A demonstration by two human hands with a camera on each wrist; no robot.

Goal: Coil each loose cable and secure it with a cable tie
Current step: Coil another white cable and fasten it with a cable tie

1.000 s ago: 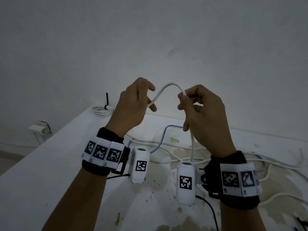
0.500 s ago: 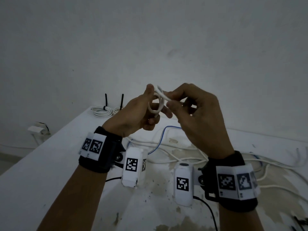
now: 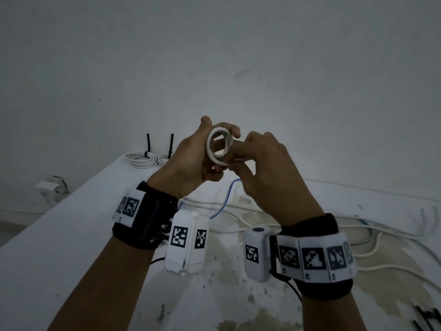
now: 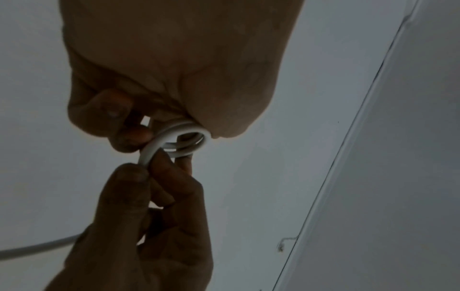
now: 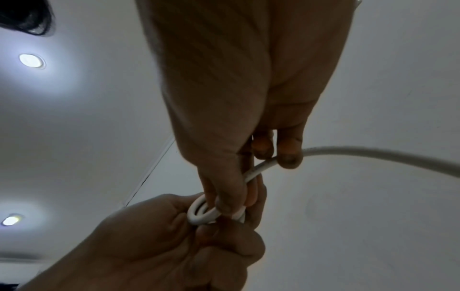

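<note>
A white cable is wound into a small coil (image 3: 208,149) of about two loops, held up above the table. My left hand (image 3: 218,127) grips the coil between thumb and fingers, as the left wrist view shows from below around the coil (image 4: 206,137). My right hand (image 3: 232,161) pinches the cable right beside the coil. In the right wrist view the right thumb and fingers (image 5: 239,196) press the strand against the coil (image 5: 196,214), and the free length of cable (image 5: 373,155) trails off to the right.
Two finished coils (image 3: 143,160) (image 3: 165,158) with upright black ties lie at the table's far left corner. Loose white cables (image 3: 334,230) and a blue-white wire (image 3: 226,199) sprawl over the stained white table (image 3: 71,235). Black ties (image 3: 427,321) lie at the lower right.
A second ago the cable arched between my two separated hands. The hands have come together and the cable now sits as a small coil in my left hand.
</note>
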